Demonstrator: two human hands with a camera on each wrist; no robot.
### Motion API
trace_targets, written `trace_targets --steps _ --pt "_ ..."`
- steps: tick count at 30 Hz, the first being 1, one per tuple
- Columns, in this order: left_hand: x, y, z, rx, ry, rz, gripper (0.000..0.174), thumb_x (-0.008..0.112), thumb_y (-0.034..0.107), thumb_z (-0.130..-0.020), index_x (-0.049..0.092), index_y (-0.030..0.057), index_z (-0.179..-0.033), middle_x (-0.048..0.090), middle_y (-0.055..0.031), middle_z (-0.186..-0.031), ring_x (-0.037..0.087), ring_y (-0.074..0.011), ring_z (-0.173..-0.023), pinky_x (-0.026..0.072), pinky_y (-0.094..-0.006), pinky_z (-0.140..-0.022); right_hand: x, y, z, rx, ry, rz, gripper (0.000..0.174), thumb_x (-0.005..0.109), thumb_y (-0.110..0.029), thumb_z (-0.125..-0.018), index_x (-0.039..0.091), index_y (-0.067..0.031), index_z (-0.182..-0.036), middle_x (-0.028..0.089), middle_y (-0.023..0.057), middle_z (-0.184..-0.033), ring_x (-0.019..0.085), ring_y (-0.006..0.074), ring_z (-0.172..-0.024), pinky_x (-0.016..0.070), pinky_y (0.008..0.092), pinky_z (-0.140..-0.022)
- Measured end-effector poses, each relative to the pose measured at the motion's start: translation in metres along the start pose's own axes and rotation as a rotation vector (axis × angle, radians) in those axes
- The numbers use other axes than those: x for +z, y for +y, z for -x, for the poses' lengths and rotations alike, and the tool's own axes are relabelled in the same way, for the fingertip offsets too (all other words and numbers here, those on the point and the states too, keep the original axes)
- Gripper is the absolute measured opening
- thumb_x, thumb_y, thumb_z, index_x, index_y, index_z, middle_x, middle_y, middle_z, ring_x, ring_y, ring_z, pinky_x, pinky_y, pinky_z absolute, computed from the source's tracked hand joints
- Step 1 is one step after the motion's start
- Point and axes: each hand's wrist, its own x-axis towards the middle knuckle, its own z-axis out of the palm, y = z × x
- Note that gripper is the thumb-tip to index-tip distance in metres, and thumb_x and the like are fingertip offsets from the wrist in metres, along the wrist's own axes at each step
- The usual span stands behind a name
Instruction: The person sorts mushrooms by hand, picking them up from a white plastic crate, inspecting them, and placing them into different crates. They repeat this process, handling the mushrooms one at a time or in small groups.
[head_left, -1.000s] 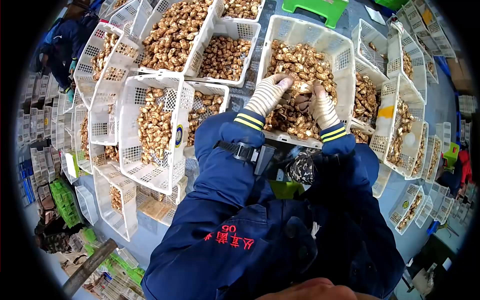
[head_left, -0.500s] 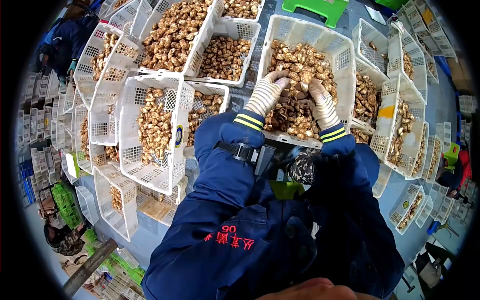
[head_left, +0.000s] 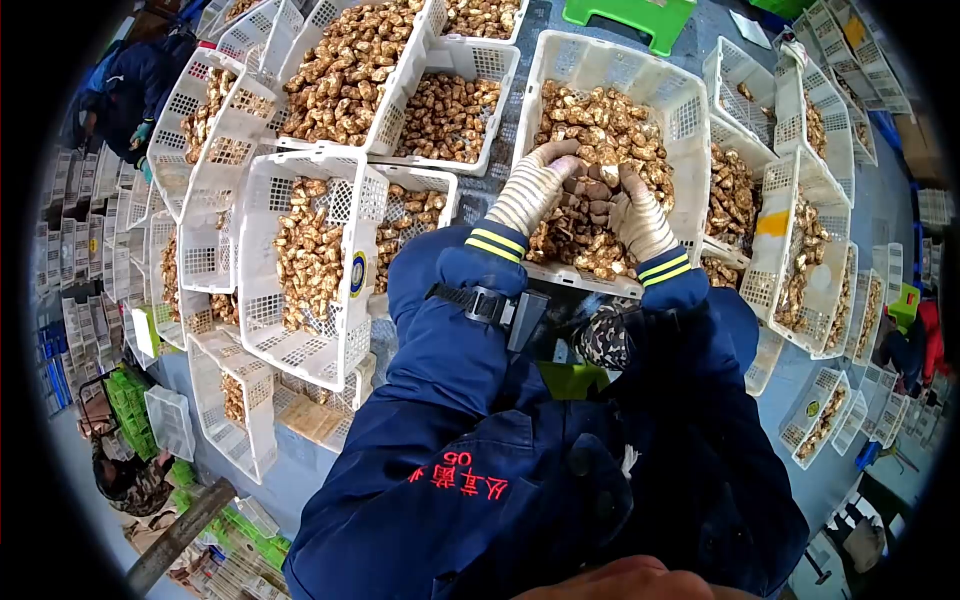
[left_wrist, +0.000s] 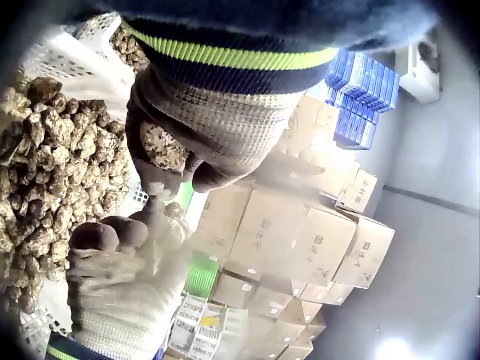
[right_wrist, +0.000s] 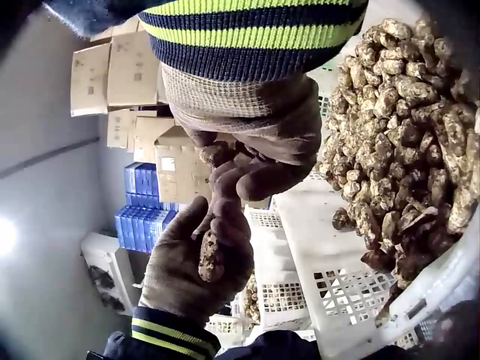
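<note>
In the head view both hands, in striped knit gloves with dark fingers, meet over a white crate (head_left: 690, 150) of brown-and-white mushrooms (head_left: 600, 120). My left hand (head_left: 535, 190) curls round a mottled mushroom (left_wrist: 163, 146), which lies against its palm in the left wrist view. Facing it, my right hand (head_left: 642, 218) pinches another mushroom (right_wrist: 216, 154) between thumb and fingers, partly hidden by the glove. The fingertips of the two hands come together. A pale mushroom piece (head_left: 609, 173) shows between them from above.
More white crates of mushrooms stand at the left (head_left: 310, 260) and right (head_left: 800, 260). A green stool (head_left: 640, 20) is beyond the crate. Cardboard boxes (left_wrist: 259, 232) are stacked along a wall. Another person (head_left: 140, 90) bends over crates at the far left.
The pale mushroom between the hands has turned and sunk lower between the fingers. My right hand has shifted slightly toward the body; the left has barely moved.
</note>
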Motion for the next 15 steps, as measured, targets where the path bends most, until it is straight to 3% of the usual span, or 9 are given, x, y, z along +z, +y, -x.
trace_targets --steps 2,4,5,6,7,8,9,11,15 --pt "-0.003 -0.005 -0.005 0.013 -0.005 -0.054 0.049 0.062 0.024 -0.090 0.049 -0.0018 -0.129 0.062 -0.0116 -0.112 0.059 -0.0155 -0.094 0.0482 -0.0277 -0.082 -0.023 0.010 -0.013 0.017 -0.056 -0.072 0.054 0.053 -0.054 -0.089 0.059 -0.0076 -0.116 0.062 0.0051 -0.089 0.057 0.0157 -0.076 0.0468 0.0315 -0.068" --pt "-0.005 -0.008 -0.006 -0.024 0.013 0.038 0.052 0.063 0.025 -0.089 0.047 -0.0021 -0.130 0.062 -0.0110 -0.110 0.058 -0.0152 -0.092 0.0495 -0.0271 -0.079 -0.024 0.005 -0.010 -0.007 0.039 -0.070 0.053 0.058 -0.054 -0.086 0.059 -0.0082 -0.113 0.062 0.0060 -0.092 0.057 0.0173 -0.078 0.0474 0.0325 -0.068" --pt "0.009 0.018 0.008 -0.081 0.085 0.180 0.054 0.065 0.024 -0.086 0.047 -0.0022 -0.130 0.062 -0.0091 -0.107 0.058 -0.0151 -0.090 0.0503 -0.0264 -0.075 -0.018 -0.003 -0.002 -0.065 0.093 -0.045 0.050 0.061 -0.051 -0.085 0.057 -0.0088 -0.110 0.062 0.0068 -0.094 0.057 0.0183 -0.079 0.0478 0.0333 -0.068" --pt "0.010 0.022 0.010 -0.009 0.130 0.270 0.051 0.065 0.025 -0.085 0.050 -0.0020 -0.126 0.063 -0.0073 -0.106 0.058 -0.0140 -0.089 0.0498 -0.0268 -0.073 0.004 -0.023 0.018 -0.141 0.164 -0.044 0.043 0.059 -0.046 -0.088 0.056 -0.0088 -0.109 0.063 0.0070 -0.094 0.057 0.0178 -0.078 0.0479 0.0325 -0.067" --pt "-0.001 0.012 0.001 0.027 0.114 0.213 0.044 0.063 0.027 -0.085 0.054 0.0004 -0.119 0.063 -0.0056 -0.103 0.058 -0.0135 -0.088 0.0473 -0.0246 -0.074 -0.013 -0.026 0.019 -0.139 0.156 -0.031 0.042 0.058 -0.044 -0.089 0.055 -0.0087 -0.111 0.062 0.0069 -0.095 0.057 0.0175 -0.078 0.0477 0.0316 -0.067" --pt "-0.010 0.004 -0.003 -0.072 0.137 0.345 0.040 0.060 0.030 -0.086 0.054 0.0041 -0.117 0.063 -0.0046 -0.102 0.058 -0.0161 -0.086 0.0450 -0.0284 -0.077 -0.029 -0.030 0.019 -0.134 0.146 -0.018 0.040 0.057 -0.041 -0.090 0.055 -0.0085 -0.112 0.062 0.0067 -0.095 0.057 0.0171 -0.078 0.0475 0.0307 -0.066" --pt "-0.019 -0.005 -0.006 -0.168 0.172 0.480 0.037 0.057 0.032 -0.087 0.053 0.0078 -0.115 0.063 -0.0036 -0.101 0.057 -0.0186 -0.084 0.0427 -0.0323 -0.080 -0.030 -0.037 0.032 -0.199 0.131 -0.047 0.049 0.066 -0.042 -0.085 0.054 -0.0056 -0.116 0.061 0.0048 -0.093 0.058 0.0166 -0.077 0.0502 0.0329 -0.068" --pt "-0.016 -0.003 -0.002 -0.245 0.229 0.485 0.039 0.058 0.038 -0.085 0.051 0.0147 -0.116 0.059 -0.0008 -0.109 0.053 -0.0206 -0.094 0.0411 -0.0422 -0.082 -0.047 -0.041 0.049 -0.272 0.253 -0.032 0.049 0.066 -0.044 -0.085 0.055 -0.0071 -0.114 0.060 0.0038 -0.093 0.057 0.0156 -0.075 0.0482 0.0313 -0.065" --pt "-0.004 0.004 0.003 -0.291 0.162 0.504 0.032 0.058 0.034 -0.086 0.054 0.0135 -0.110 0.061 -0.0017 -0.106 0.056 -0.0187 -0.093 0.0438 -0.0392 -0.078 -0.098 -0.058 0.101 -0.319 0.348 -0.038 0.050 0.065 -0.050 -0.084 0.057 -0.0079 -0.111 0.056 -0.0002 -0.090 0.052 0.0127 -0.078 0.0434 0.0279 -0.069"
